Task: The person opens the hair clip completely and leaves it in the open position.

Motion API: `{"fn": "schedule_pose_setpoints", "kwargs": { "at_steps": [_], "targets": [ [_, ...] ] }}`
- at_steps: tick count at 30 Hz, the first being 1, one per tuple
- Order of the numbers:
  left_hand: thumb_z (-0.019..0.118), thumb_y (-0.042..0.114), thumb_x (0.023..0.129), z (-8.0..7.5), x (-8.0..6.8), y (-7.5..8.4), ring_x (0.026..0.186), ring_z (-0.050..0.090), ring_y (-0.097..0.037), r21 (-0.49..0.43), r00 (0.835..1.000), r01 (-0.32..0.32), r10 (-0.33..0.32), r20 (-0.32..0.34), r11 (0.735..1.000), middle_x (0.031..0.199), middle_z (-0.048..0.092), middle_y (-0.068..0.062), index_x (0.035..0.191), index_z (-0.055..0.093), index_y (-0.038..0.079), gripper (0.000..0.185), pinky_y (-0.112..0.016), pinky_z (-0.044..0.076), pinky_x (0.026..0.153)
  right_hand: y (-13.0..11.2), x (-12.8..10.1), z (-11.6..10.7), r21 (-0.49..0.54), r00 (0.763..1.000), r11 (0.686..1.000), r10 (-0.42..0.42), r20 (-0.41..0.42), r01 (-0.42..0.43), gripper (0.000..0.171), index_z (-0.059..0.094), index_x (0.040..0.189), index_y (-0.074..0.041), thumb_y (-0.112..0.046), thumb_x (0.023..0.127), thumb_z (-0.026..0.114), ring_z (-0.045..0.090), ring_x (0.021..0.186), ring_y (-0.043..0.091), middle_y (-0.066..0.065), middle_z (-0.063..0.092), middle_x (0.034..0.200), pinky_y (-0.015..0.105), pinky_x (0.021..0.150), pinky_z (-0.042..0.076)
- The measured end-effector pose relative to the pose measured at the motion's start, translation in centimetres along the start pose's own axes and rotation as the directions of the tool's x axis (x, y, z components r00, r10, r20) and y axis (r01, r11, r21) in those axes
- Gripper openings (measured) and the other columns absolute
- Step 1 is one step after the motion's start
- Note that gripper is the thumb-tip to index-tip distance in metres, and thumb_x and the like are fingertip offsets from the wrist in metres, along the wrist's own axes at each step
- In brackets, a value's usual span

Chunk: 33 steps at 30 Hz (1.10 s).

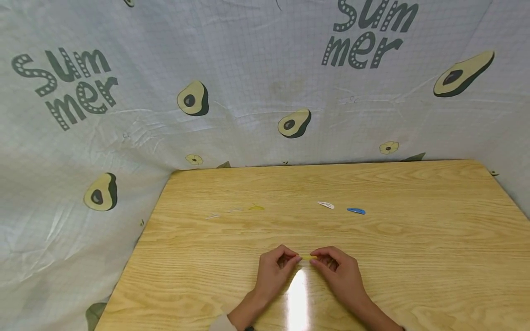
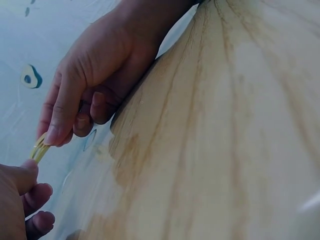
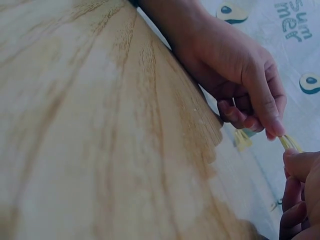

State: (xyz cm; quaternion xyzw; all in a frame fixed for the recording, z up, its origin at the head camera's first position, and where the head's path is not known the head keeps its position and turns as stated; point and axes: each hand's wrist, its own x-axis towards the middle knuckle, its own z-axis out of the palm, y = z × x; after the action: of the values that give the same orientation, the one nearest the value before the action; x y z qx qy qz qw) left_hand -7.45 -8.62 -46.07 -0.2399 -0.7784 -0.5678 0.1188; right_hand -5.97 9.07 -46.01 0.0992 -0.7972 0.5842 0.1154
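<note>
Pinching opposite ends of a yellow hair clip, the fingers of my left hand and right hand are holding it above the near tabletop, probably to steady something so small. Farther out, a white clip and a blue clip are lying right of a yellow piece and two pale pieces, perhaps spaced for easy picking. I am struggling to make out the pale ones; my fingers are hiding the held clip's ends.

table: wood-grained, smooth, glossy under the light | backdrop: wrinkled, plastic-like sheet | held clip: smooth, possibly painted metal, too small to tell
</note>
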Motion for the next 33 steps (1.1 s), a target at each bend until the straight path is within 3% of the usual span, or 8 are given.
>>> {"fn": "schedule_pose_setpoints", "kwargs": {
  "at_steps": [12,16,21,33],
  "targets": [
    [0.071,-0.009,0.080,0.3,0.1,-0.2,0.053,0.048,-0.008,-0.003,1.000,0.006,-0.006,-0.019,1.000,0.073,0.067,-0.014,0.077,0.062,-0.005,0.010,-0.022,0.042,0.044,-0.1,0.1,0.0,0.000,1.000,1.000,0.003,-0.031,-0.003,0.016,0.071,0.086,-0.006,0.004,0.076,0.077,0.050,0.055,0.011,0.000,0.062,0.071,0.023,0.046,0.041],
    [0.071,-0.007,0.080,0.8,-0.3,-1.9,0.052,0.048,-0.008,0.017,1.000,0.006,-0.006,-0.025,1.000,0.074,0.068,-0.012,0.077,0.063,-0.003,0.010,-0.021,0.042,0.044,0.7,0.1,0.3,0.007,0.999,1.000,-0.004,-0.046,0.004,0.017,0.071,0.086,-0.006,0.006,0.075,0.077,0.049,0.054,0.011,0.000,0.063,0.072,0.023,0.045,0.041],
    [0.071,-0.002,0.082,1.3,-0.6,-3.7,0.054,0.049,-0.004,0.050,0.999,-0.015,0.016,-0.030,0.999,0.075,0.068,-0.006,0.079,0.062,0.001,0.010,-0.019,0.042,0.045,2.8,0.1,0.7,0.019,0.998,1.000,-0.005,-0.065,0.006,0.019,0.072,0.087,-0.012,0.002,0.075,0.079,0.048,0.055,0.010,-0.004,0.063,0.074,0.022,0.045,0.040],
    [0.071,-0.001,0.084,1.5,-0.4,-4.1,0.056,0.046,0.001,0.144,0.994,-0.101,0.105,-0.022,0.985,0.075,0.067,-0.003,0.078,0.057,0.005,0.016,-0.014,0.041,0.047,3.5,0.2,1.0,-0.013,0.996,1.000,-0.003,-0.094,0.002,0.019,0.072,0.087,-0.015,-0.002,0.075,0.080,0.054,0.057,0.010,-0.011,0.063,0.076,0.023,0.048,0.045]
  ]
}}
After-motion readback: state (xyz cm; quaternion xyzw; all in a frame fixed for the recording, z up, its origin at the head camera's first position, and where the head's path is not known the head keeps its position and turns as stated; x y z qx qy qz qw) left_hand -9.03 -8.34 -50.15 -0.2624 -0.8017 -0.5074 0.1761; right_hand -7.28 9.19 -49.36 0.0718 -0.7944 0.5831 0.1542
